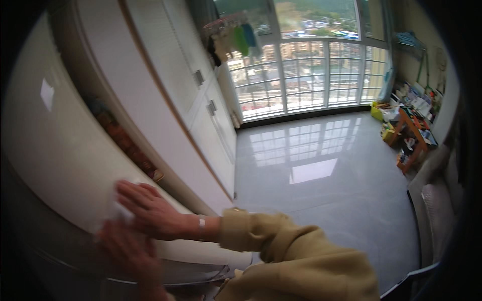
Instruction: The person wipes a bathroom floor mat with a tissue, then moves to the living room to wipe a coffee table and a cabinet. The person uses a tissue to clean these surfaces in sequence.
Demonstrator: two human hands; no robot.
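Note:
My right hand, with a light band at its wrist, lies with extended fingers on a white wipe or tissue, against a glossy cream-white panel. Just below it, my left hand is motion-blurred, its fingertips near the lower edge of the same wipe. Whether the left fingers grip it is hard to make out. Most of the wipe is hidden beneath the hands. A tan sleeve covers my right arm.
Beside the panel runs a narrow gap holding reddish-brown items, then a tall white cabinet with metal handles. Glossy grey floor tiles reach a barred window. Laundry hangs there. A cluttered wooden shelf and a sofa-like seat stand right.

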